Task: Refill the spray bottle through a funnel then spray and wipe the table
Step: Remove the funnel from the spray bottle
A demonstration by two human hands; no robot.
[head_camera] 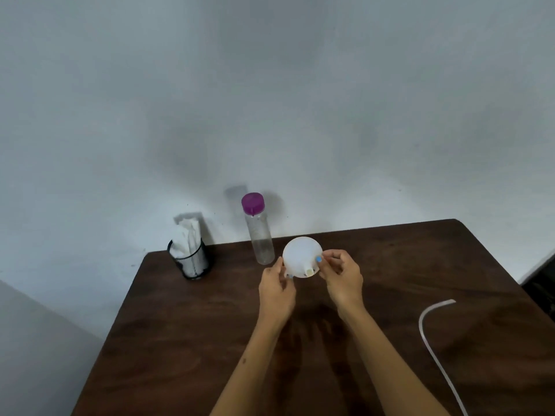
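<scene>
Against a plain grey wall, the dark wooden surface [186, 340] carries a clear purple-capped bottle [260, 232]; both hands [277, 291] [342, 276] pinch a round white funnel [301, 255].

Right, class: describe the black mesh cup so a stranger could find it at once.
Start at the dark wooden table and go to its far-left corner by the wall. The black mesh cup stands there, left of the purple-capped bottle. It alone holds white tissues.

White cable [435, 349], perhaps a strap
</scene>
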